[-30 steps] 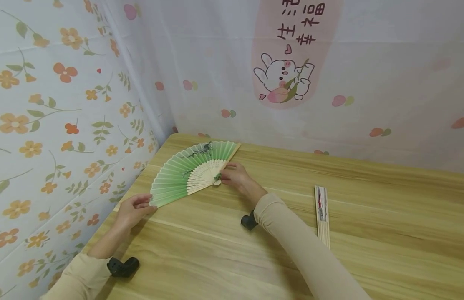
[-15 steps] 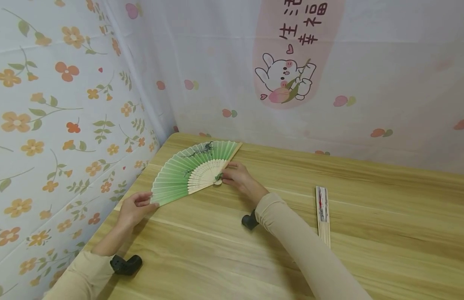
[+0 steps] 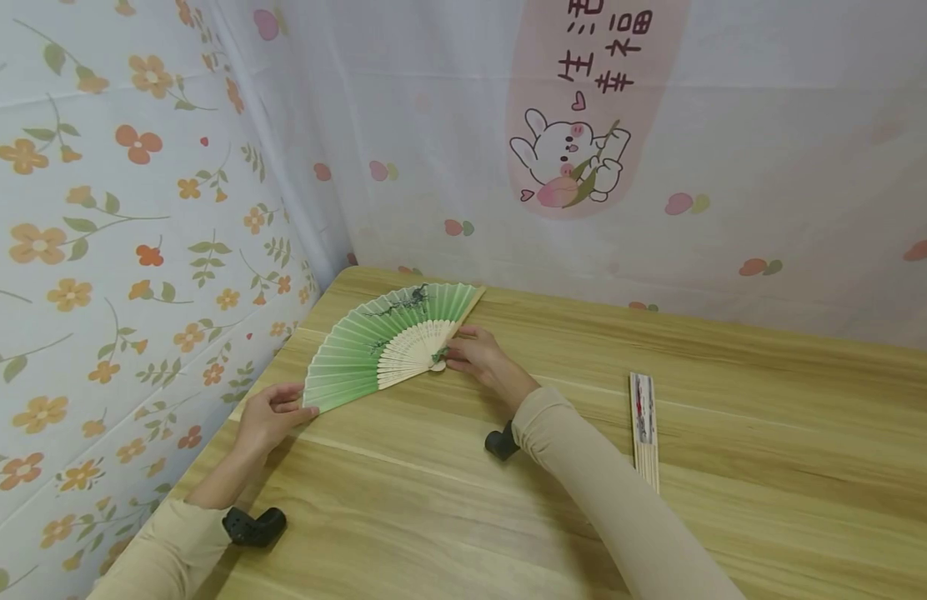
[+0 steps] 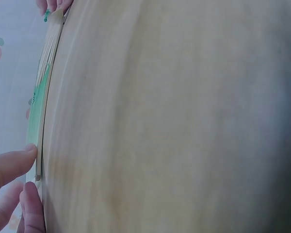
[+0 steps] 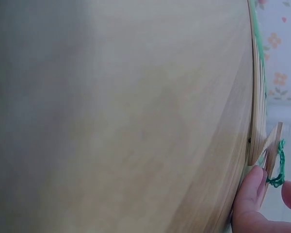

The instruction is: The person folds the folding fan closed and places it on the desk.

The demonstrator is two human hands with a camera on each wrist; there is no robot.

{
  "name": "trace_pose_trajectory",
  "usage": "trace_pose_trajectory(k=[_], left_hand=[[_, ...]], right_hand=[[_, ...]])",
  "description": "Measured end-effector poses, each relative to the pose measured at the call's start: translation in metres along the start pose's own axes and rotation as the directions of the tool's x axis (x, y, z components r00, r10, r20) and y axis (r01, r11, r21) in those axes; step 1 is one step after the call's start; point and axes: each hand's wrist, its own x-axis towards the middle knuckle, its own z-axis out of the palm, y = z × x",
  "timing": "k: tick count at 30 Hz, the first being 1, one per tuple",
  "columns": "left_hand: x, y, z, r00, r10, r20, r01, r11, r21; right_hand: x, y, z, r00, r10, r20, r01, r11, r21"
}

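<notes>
Toward the far left corner of the bench [image 3: 794, 433], a green fan [image 3: 343, 358] is lying spread, its curved rim facing that corner and its pivot pointing back toward the middle. Pale ribs are radiating from the pivot, and a dark branch print is crossing the leaf, which is paling toward the rim. Both hands are clamping the fan, well apart from each other. The left hand [image 3: 264, 421] is gripping the near outer end between thumb and fingers; the right hand [image 3: 482, 358] is holding the other edge close to the pivot, where a green cord [image 5: 282, 165] is looping near the thumb. Beige sleeves [image 3: 583, 475] are covering both arms, and a black device [image 3: 256, 527] is jutting out by each wrist. Farther right, a closed fan [image 3: 644, 417] is lying well clear of the green one, its near end disappearing behind the right sleeve. Behind the bench a pale curtain [image 3: 418, 100] is hanging, showing a rabbit print [image 3: 568, 158]; along the left, a white cloth [image 3: 96, 292] is displaying orange flowers.
</notes>
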Motion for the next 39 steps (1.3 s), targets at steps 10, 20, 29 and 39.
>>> trace_pose_trajectory(k=[10,20,29,39], left_hand=[[0.000,-0.001,-0.001,1.000,0.006,0.007,-0.006,1.000,0.028],[0.000,-0.001,-0.002,0.999,0.009,0.047,-0.011,0.999,0.035],[-0.001,-0.001,-0.002,0.998,0.010,0.063,-0.013,0.999,0.048],[-0.001,0.000,-0.002,0.996,0.022,0.083,-0.028,0.998,0.064]], right_hand=[[-0.002,0.000,-0.001,1.000,0.004,0.014,-0.004,1.000,0.028],[-0.007,0.001,-0.005,1.000,0.014,0.022,-0.014,0.999,0.031],[-0.013,0.001,-0.008,0.999,0.008,0.045,-0.009,1.000,0.025],[-0.016,0.003,-0.010,0.999,0.008,0.040,-0.009,0.999,0.031]])
